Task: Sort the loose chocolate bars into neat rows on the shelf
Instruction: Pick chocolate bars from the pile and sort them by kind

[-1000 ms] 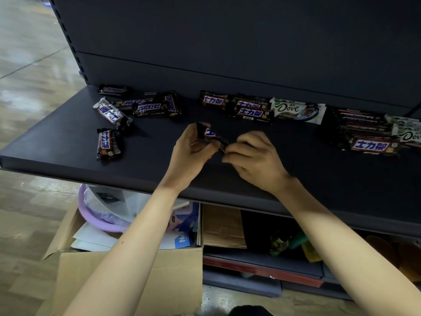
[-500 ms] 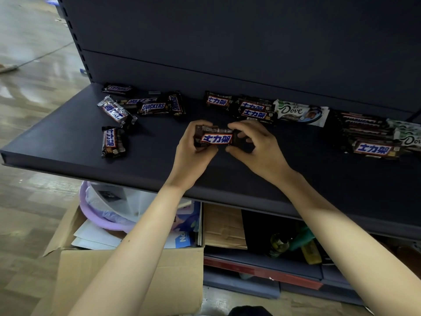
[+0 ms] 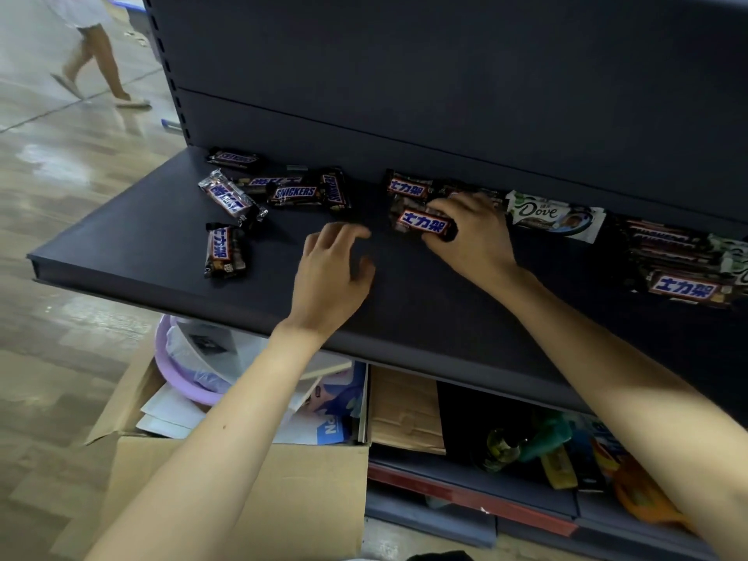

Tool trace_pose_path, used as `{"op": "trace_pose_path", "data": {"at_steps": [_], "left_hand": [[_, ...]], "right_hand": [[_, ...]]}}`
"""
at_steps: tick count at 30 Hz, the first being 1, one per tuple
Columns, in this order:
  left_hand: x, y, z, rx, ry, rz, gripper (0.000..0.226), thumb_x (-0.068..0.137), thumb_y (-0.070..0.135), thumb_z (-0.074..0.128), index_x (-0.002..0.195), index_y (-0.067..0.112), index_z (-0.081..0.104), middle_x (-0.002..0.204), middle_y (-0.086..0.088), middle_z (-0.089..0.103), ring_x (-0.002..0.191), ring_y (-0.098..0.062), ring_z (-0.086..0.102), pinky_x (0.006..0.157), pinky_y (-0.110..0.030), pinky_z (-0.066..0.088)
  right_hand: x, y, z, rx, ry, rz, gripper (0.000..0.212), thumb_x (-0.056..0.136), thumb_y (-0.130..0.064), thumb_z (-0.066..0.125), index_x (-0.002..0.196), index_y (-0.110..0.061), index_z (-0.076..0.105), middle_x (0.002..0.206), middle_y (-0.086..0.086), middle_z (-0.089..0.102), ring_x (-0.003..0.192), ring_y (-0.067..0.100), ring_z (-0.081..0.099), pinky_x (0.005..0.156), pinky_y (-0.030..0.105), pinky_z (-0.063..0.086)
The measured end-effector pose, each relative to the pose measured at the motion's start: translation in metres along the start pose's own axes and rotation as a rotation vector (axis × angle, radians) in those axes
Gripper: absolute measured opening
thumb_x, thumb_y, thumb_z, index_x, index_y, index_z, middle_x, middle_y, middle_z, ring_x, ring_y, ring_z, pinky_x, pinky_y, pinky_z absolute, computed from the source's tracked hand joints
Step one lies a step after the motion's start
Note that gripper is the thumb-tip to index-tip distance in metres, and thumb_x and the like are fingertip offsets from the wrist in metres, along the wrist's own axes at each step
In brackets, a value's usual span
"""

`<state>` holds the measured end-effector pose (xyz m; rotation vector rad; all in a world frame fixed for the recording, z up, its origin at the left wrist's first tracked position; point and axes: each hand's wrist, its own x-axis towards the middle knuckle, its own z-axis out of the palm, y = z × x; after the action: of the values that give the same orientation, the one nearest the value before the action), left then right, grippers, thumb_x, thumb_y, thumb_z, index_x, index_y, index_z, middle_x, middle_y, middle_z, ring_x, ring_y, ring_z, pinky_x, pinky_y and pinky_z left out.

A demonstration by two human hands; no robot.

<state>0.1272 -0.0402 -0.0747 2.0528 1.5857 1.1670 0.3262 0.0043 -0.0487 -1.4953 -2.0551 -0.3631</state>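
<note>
My right hand point(image 3: 471, 232) grips a brown Snickers bar point(image 3: 423, 225) by its right end, low over the dark shelf point(image 3: 133, 240), just in front of another Snickers bar point(image 3: 408, 188) at the back. My left hand point(image 3: 334, 273) hovers over the shelf's middle, fingers loosely spread and holding nothing. Several loose Snickers bars lie at the left: one silver-ended bar point(image 3: 230, 198), one facing me point(image 3: 294, 193), one lengthwise near the front point(image 3: 224, 251). A white Dove bar point(image 3: 554, 214) lies right of my right hand. A stack of bars point(image 3: 684, 269) sits at the far right.
Under the shelf stands an open cardboard box point(image 3: 283, 491) with a purple basin point(image 3: 178, 358) and papers. A lower shelf point(image 3: 526, 508) holds mixed goods. A person's legs point(image 3: 97, 58) cross the wooden floor at the top left.
My left hand has let go of the bar and drawn back to the left. My right hand has carried the bar right and back, toward the bars at the rear.
</note>
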Motion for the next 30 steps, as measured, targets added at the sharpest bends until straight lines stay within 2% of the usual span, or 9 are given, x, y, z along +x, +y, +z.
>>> {"op": "trace_pose_path", "data": {"at_steps": [2,6,11,14,18,21,30], "left_hand": [[0.000,-0.006,-0.001,0.111,-0.026,-0.002,0.038,0.084,0.014,0.059,0.121,0.011,0.054,0.127,-0.009,0.050,0.122,-0.034,0.037,0.096,-0.041,0.036],[0.000,-0.003,0.003,0.184,-0.118,-0.043,0.039,0.089,0.023,0.052,0.127,0.015,0.049,0.134,-0.004,0.046,0.129,-0.029,0.029,0.099,-0.036,0.031],[-0.002,-0.006,0.003,0.188,-0.086,-0.065,0.031,0.090,0.024,0.051,0.119,0.014,0.055,0.126,-0.002,0.054,0.131,-0.025,0.029,0.096,-0.034,0.031],[-0.002,-0.006,0.004,0.172,-0.048,-0.066,0.027,0.090,0.022,0.051,0.113,0.012,0.059,0.118,-0.003,0.059,0.129,-0.027,0.032,0.094,-0.035,0.033],[-0.003,-0.008,0.006,0.127,0.055,-0.021,0.021,0.083,0.018,0.051,0.096,0.008,0.065,0.096,-0.006,0.067,0.119,-0.033,0.045,0.085,-0.037,0.040],[-0.004,-0.008,0.006,0.132,0.114,-0.004,0.020,0.079,0.017,0.051,0.088,0.009,0.067,0.087,-0.004,0.068,0.111,-0.033,0.052,0.077,-0.033,0.037],[-0.004,-0.008,0.005,0.125,0.138,0.008,0.019,0.077,0.017,0.050,0.084,0.010,0.066,0.081,-0.002,0.068,0.100,-0.030,0.057,0.074,-0.030,0.036]], "right_hand": [[0.012,0.002,0.006,-0.057,-0.088,0.042,0.040,0.076,-0.028,0.070,0.111,-0.009,0.065,0.107,0.011,0.064,0.104,0.034,0.055,0.088,0.042,0.040],[0.036,0.003,0.019,-0.159,-0.253,0.071,0.047,0.084,-0.035,0.063,0.126,-0.016,0.054,0.125,0.006,0.055,0.119,0.028,0.043,0.098,0.041,0.030],[0.059,0.005,0.036,-0.199,-0.321,0.124,0.047,0.086,-0.033,0.061,0.130,-0.019,0.051,0.129,0.003,0.052,0.124,0.026,0.039,0.103,0.044,0.024],[0.066,0.008,0.045,-0.212,-0.350,0.157,0.046,0.086,-0.032,0.062,0.130,-0.018,0.051,0.130,0.003,0.051,0.125,0.026,0.038,0.105,0.046,0.022],[0.075,0.014,0.051,-0.209,-0.359,0.201,0.045,0.087,-0.030,0.060,0.129,-0.017,0.051,0.130,0.004,0.049,0.127,0.027,0.036,0.106,0.048,0.022],[0.078,0.014,0.053,-0.204,-0.356,0.216,0.043,0.087,-0.028,0.061,0.128,-0.018,0.052,0.131,0.005,0.047,0.127,0.028,0.034,0.106,0.049,0.022],[0.084,0.001,0.051,-0.177,-0.411,0.235,0.055,0.084,-0.036,0.062,0.134,-0.026,0.041,0.137,0.004,0.038,0.131,0.032,0.027,0.106,0.052,0.018]]}}
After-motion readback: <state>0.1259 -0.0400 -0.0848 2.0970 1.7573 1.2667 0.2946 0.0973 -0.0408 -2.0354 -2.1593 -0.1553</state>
